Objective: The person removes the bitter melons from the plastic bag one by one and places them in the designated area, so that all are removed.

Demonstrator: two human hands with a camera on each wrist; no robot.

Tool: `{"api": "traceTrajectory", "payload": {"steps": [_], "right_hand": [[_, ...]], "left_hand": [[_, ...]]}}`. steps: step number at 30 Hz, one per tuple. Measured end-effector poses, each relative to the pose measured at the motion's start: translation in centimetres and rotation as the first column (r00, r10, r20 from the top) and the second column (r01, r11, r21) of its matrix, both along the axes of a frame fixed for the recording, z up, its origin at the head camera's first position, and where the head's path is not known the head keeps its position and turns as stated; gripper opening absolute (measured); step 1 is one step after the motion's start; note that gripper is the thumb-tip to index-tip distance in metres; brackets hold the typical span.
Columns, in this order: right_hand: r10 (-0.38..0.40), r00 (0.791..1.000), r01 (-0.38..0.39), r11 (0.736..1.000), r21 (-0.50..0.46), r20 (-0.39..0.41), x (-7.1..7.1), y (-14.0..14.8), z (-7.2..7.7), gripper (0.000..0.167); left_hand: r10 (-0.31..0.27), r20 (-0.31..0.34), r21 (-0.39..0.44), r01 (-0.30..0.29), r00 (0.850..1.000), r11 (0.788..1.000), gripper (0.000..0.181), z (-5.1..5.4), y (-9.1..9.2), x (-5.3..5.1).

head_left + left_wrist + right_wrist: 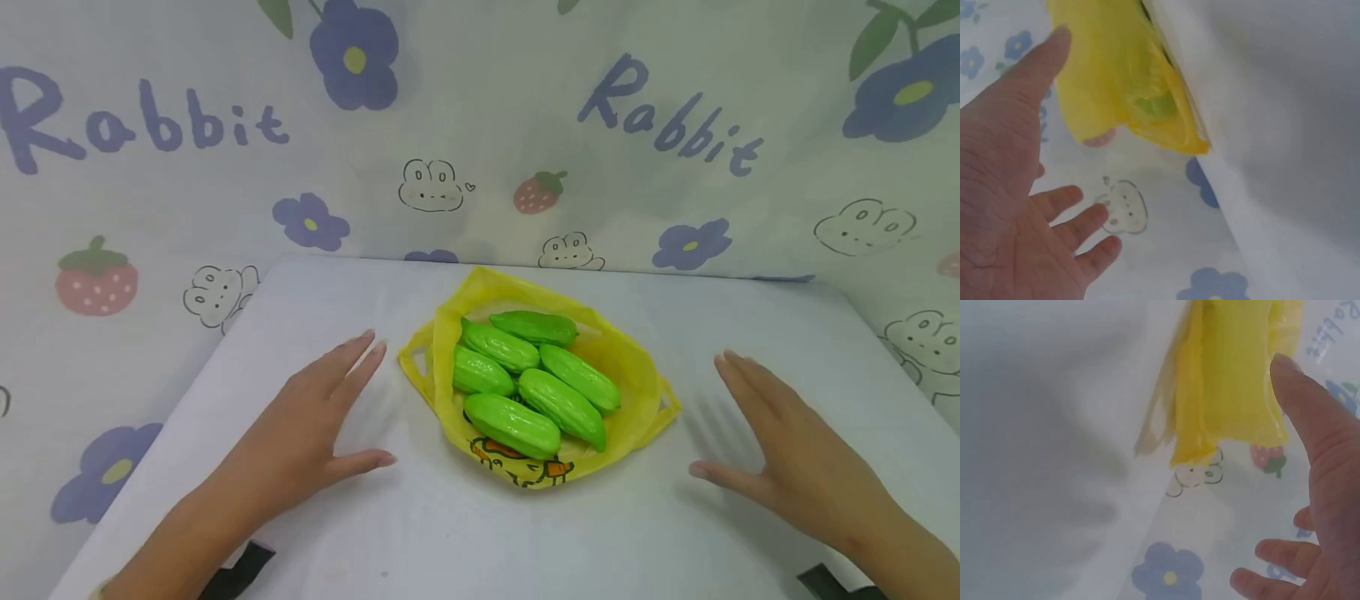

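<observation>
And here sits the yellow plastic bag (633,387), mid-table, its mouth gaping up, with 6 green cucumbers (512,427) showing inside it. It lies between 2 hands, and that's the relation everything hangs on: to the right of the left hand (303,429), to the left of the right hand (802,458), and a touch to the far side of both.

Look at the slant! The bag's long axis runs from the left handle (410,367), on the far side, down to the right handle (673,408), on the near side. Most of the cucumbers follow that same line, left-far to right-near; the farthest lies closer to straight across.

Which hand is nearer? The left, by my reading: its fingertips are just beside the left handle, while the right hand's fingertips leave a wider gap to theirs. No contact from either in the head view. Both hands are spread, thumbs well away from the fingers, palms turned in toward the bag, nothing held; the wrist views agree, each thumb standing clear.

The white table (525,533) lies beneath, and on the bag's near side a printed cartoon (513,467) peeks out below the nearest cucumber.
</observation>
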State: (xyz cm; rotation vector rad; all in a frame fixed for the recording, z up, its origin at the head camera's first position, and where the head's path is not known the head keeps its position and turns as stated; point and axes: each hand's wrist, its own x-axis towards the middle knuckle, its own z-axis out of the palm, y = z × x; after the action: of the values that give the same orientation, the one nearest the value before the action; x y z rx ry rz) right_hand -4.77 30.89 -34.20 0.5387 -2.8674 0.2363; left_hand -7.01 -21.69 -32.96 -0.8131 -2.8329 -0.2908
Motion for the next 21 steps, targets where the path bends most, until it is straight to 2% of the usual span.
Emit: {"api": "traceTrajectory", "payload": {"steps": [4, 6, 9, 13, 17, 21], "right_hand": [[-0.037, 0.999, 0.037, 0.999, -0.032, 0.010, -0.1, -0.8, 0.5, 0.132], [-0.035, 0.999, 0.035, 0.998, -0.049, -0.014, -0.2, -1.3, 0.9, 0.127], [-0.010, 0.999, 0.006, 0.998, -0.065, -0.053, -0.3, -2.1, 1.3, 0.117], [0.052, 0.994, -0.057, 0.997, -0.053, -0.091, -0.5, -3.1, 1.9, 0.109], [0.109, 0.989, -0.114, 0.993, -0.043, -0.099, -0.8, -4.2, 2.3, 0.105], [0.152, 0.983, -0.159, 0.986, -0.060, -0.100, -1.2, -5.3, 2.7, 0.090]], "left_hand": [[-0.060, -0.016, -0.003, 0.060, 0.998, 0.998, 0.125, 0.1, 1.0, 0.0], [-0.082, -0.013, -0.003, 0.082, 0.997, 0.997, 0.120, 0.0, 1.5, 0.0], [-0.098, -0.003, -0.025, 0.097, 0.995, 0.995, 0.112, 0.0, 2.3, 0.3], [-0.126, -0.030, -0.056, 0.125, 0.992, 0.991, 0.102, 0.0, 3.3, 0.5], [-0.177, -0.056, -0.055, 0.174, 0.983, 0.983, 0.096, -0.1, 4.1, 0.6], [-0.203, -0.091, -0.047, 0.200, 0.975, 0.979, 0.086, -0.5, 4.6, 0.5]]}}
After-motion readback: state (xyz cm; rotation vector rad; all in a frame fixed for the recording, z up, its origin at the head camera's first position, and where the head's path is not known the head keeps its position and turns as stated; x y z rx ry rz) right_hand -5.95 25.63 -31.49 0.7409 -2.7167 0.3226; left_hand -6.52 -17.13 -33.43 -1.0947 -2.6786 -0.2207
